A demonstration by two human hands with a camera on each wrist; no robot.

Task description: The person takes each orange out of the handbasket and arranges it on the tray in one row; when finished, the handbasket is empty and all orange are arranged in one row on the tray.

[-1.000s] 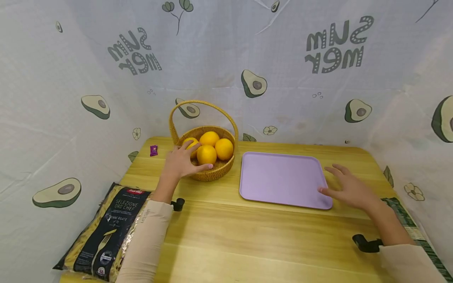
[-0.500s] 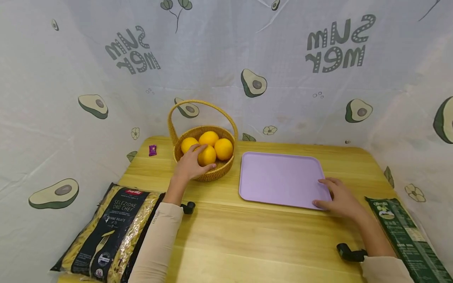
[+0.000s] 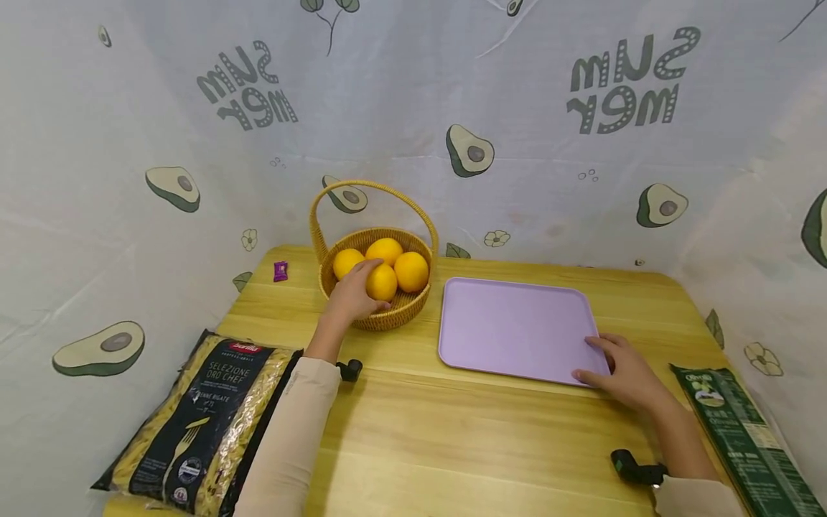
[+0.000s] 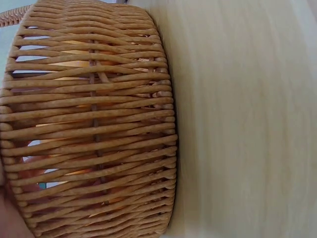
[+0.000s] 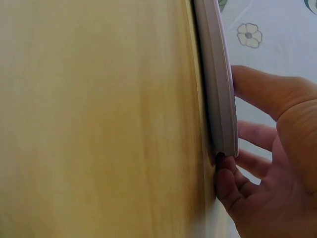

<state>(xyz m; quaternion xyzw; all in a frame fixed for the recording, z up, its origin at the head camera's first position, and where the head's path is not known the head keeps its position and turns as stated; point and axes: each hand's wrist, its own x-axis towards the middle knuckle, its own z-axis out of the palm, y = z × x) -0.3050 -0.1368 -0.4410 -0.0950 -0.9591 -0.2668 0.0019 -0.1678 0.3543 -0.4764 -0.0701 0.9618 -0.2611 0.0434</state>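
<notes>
A wicker basket (image 3: 403,314) with a tall handle holds several oranges. My left hand (image 3: 349,296) reaches over its near-left rim, with fingers and thumb curled round the front orange (image 3: 382,283). From the left wrist, the basket's woven side (image 4: 94,119) fills the view and hides most of the hand. On the right lies a shallow lilac tray (image 3: 517,327). My right hand (image 3: 629,370) grips its near-right corner. In the right wrist view the thumb is on the tray's rim (image 5: 218,84), and lower fingers curl in by the corner at the tabletop.
A bag of penne pasta (image 3: 200,424) lies at the left edge, and a small purple-wrapped candy (image 3: 281,271) at the back left. A long green packet (image 3: 743,431) lies beside my right forearm. A printed curtain (image 3: 530,194) stands behind the wooden table (image 3: 465,445).
My left hand has moved right, from above the left orange to the front one, and its fingers have closed round it. My right hand has come left onto the tray's corner.
</notes>
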